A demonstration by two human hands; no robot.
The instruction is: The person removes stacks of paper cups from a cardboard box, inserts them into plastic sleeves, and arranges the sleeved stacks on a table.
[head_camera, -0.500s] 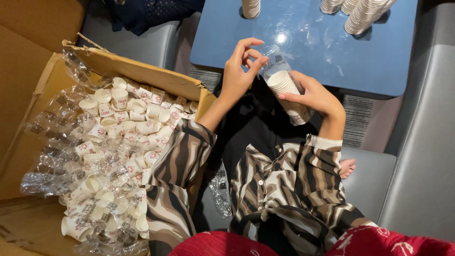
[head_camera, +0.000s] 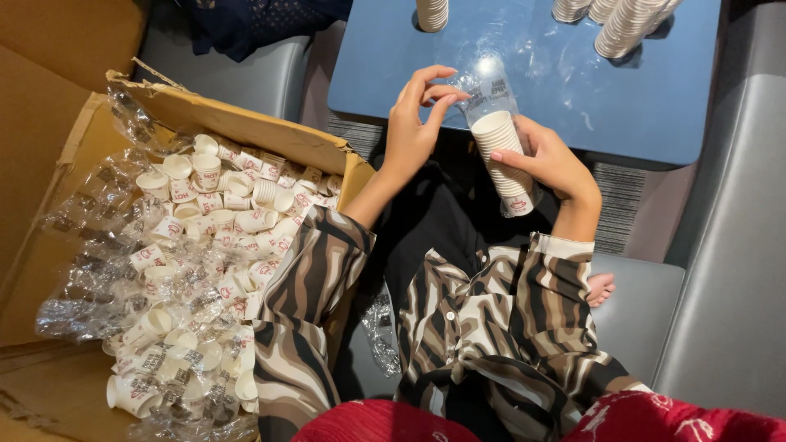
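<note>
The right hand [head_camera: 550, 160] grasps a stack of small paper cups [head_camera: 503, 160], fingers wrapped round its lower half, holding it tilted just below the blue table's [head_camera: 573, 90] near edge. A clear plastic sleeve [head_camera: 485, 90] sticks up from the stack's top, toward 11 o'clock. The left hand [head_camera: 413, 127], at 9 o'clock from the stack, pinches the sleeve's edge between thumb and fingertips. At 8 o'clock from the hands, an open cardboard box [head_camera: 246, 123] holds loose cups [head_camera: 221, 221] and crumpled wrappers [head_camera: 82, 270]. More cup stacks [head_camera: 626, 24] stand at 12 to 1 o'clock on the table.
</note>
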